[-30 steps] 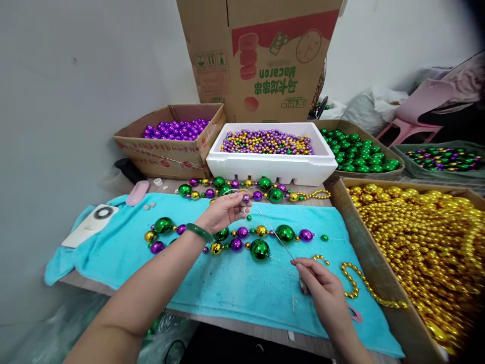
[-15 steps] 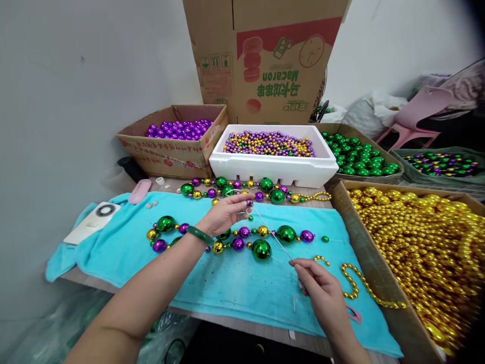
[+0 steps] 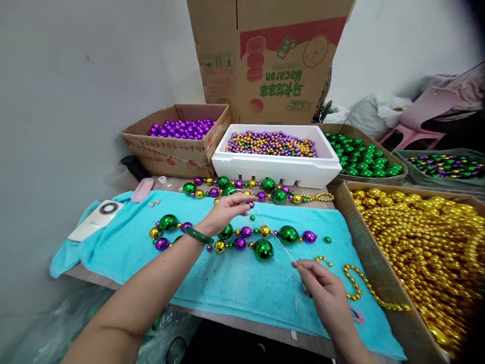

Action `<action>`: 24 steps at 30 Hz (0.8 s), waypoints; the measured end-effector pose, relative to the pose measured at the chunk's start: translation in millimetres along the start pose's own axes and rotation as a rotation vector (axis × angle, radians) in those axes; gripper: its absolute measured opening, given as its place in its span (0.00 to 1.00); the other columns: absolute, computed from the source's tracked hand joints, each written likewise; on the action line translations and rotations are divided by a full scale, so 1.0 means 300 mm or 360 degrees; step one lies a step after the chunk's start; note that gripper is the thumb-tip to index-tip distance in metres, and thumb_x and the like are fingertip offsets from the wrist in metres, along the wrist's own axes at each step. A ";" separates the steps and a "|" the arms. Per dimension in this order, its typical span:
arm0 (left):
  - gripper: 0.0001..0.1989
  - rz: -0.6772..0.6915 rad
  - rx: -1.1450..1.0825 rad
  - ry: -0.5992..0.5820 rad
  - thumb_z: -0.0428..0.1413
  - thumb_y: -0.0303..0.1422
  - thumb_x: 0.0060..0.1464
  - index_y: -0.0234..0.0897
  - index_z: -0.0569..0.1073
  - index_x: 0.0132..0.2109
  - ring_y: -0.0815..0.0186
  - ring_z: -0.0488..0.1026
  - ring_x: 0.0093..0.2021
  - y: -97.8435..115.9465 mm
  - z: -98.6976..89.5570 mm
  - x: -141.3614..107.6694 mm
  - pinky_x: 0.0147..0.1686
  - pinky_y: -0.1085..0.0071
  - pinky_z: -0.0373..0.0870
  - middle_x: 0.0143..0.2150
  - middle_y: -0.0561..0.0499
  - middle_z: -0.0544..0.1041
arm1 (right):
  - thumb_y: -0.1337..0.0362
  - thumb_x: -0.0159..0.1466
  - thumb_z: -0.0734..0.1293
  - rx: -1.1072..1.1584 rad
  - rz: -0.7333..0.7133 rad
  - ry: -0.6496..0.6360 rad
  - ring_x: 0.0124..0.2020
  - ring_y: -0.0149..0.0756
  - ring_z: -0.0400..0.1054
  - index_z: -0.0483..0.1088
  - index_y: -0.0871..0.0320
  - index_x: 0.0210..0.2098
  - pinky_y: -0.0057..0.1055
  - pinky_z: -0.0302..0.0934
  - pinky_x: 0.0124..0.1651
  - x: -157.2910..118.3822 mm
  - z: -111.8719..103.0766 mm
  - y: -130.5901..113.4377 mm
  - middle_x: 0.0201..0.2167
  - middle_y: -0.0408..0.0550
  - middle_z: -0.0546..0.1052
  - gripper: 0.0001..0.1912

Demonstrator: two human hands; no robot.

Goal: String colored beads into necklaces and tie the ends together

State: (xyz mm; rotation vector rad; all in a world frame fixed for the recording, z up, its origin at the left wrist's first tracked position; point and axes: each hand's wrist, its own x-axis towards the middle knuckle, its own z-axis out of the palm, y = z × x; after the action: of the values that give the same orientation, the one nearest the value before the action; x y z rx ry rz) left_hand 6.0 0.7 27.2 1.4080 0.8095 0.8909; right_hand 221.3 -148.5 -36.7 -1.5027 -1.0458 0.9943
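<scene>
My left hand (image 3: pixel 227 211), with a green bangle (image 3: pixel 199 235) at the wrist, pinches a small purple bead (image 3: pixel 251 205). A long thin needle (image 3: pixel 276 237) runs from that bead down to my right hand (image 3: pixel 322 283), whose thumb and fingertips are closed on its lower end. Under the left hand, a strand of big green, purple and gold beads (image 3: pixel 262 249) lies in a loop on the turquoise towel (image 3: pixel 227 288). One loose small green bead (image 3: pixel 252 217) rests just below the left fingertips. A finished-looking bead strand (image 3: pixel 279 196) lies along the towel's far edge.
Behind stand a box of purple beads (image 3: pixel 166 146), a white foam box (image 3: pixel 276 169) of mixed beads and a box of green beads (image 3: pixel 364 161). At right is a carton of gold bead strings (image 3: pixel 417 242). A white device (image 3: pixel 94 221) lies at left.
The view has shifted slightly, moving everything a little to the right. The left fingers have drawn together a bit around the purple bead. The right hand keeps its pinch on the needle.
</scene>
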 end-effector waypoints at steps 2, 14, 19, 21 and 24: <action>0.24 0.0135 0.0158 -0.0073 0.58 0.29 0.49 0.44 0.70 0.55 0.68 0.69 0.41 0.006 0.001 -0.001 0.42 0.69 0.67 0.46 0.48 0.74 | 0.52 0.53 0.69 0.0042 0.0075 -0.0021 0.19 0.27 0.56 0.75 0.60 0.30 0.25 0.51 0.20 0.006 0.006 0.008 0.19 0.43 0.67 0.16; 0.08 -0.0357 0.1424 0.0632 0.62 0.27 0.39 0.37 0.78 0.33 0.53 0.70 0.49 -0.198 -0.328 0.154 0.52 0.61 0.61 0.40 0.44 0.78 | 0.47 0.48 0.71 0.0374 0.0324 -0.0041 0.18 0.26 0.55 0.71 0.61 0.30 0.23 0.50 0.20 0.020 0.016 0.037 0.15 0.40 0.63 0.22; 0.12 -0.0475 0.1145 0.0618 0.64 0.27 0.36 0.35 0.75 0.32 0.55 0.71 0.47 -0.216 -0.286 0.139 0.49 0.63 0.65 0.39 0.44 0.78 | 0.48 0.50 0.70 0.0314 0.0281 -0.0065 0.19 0.27 0.56 0.71 0.61 0.32 0.24 0.52 0.21 0.020 0.013 0.052 0.17 0.40 0.63 0.21; 0.11 -0.0489 0.0976 0.0601 0.61 0.34 0.45 0.33 0.74 0.37 0.59 0.74 0.43 -0.186 -0.241 0.127 0.43 0.65 0.69 0.39 0.43 0.77 | 0.48 0.51 0.69 0.0278 0.0254 -0.0088 0.19 0.27 0.56 0.71 0.61 0.32 0.24 0.52 0.21 0.015 0.017 0.055 0.17 0.40 0.63 0.21; 0.14 -0.0548 0.0418 0.0506 0.51 0.39 0.56 0.32 0.72 0.39 0.66 0.75 0.35 -0.128 -0.152 0.097 0.36 0.71 0.72 0.37 0.42 0.77 | 0.49 0.53 0.68 0.0213 0.0208 -0.0110 0.19 0.28 0.56 0.72 0.61 0.32 0.24 0.51 0.20 0.005 0.033 0.052 0.17 0.40 0.62 0.20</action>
State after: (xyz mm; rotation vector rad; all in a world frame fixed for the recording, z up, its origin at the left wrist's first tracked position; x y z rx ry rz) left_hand -19.6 48.8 -10.5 1.3089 1.4063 0.7664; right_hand 214.4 -146.1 -53.6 -1.4494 -0.9193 1.1916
